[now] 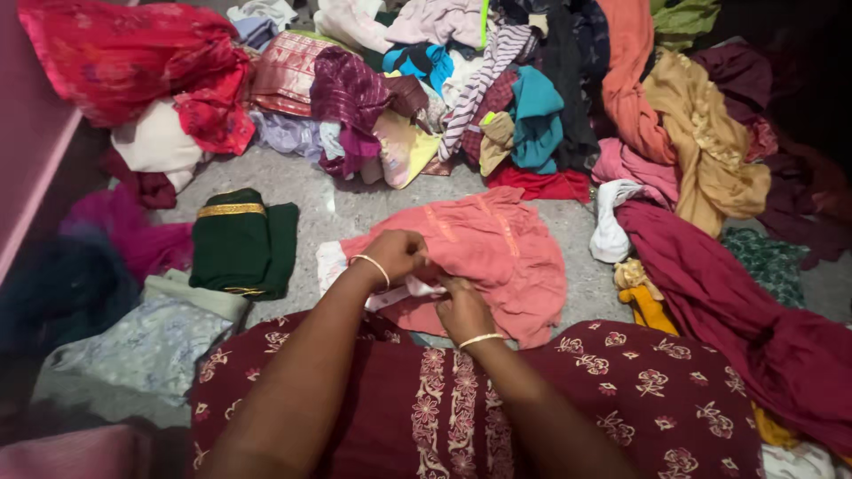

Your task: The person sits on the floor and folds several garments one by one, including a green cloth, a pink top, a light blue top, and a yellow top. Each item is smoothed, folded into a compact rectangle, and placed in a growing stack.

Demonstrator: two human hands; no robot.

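A salmon-pink garment (497, 248) lies spread on the grey stone floor (346, 208) just in front of my knees. My left hand (395, 255) grips its near edge, fingers curled into the cloth. My right hand (461, 306) pinches the same edge a little lower, beside a strip of white fabric (404, 293) peeking out underneath. Each wrist wears a thin gold bangle. My lap is covered by maroon cloth with pink flower print (532, 399).
A folded dark green cloth with gold trim (241, 244) lies to the left. A big heap of mixed clothes (497, 89) fills the back. A long maroon cloth (737, 302) and a mustard garment (710, 142) lie right. A pale blue cloth (142, 346) sits near left.
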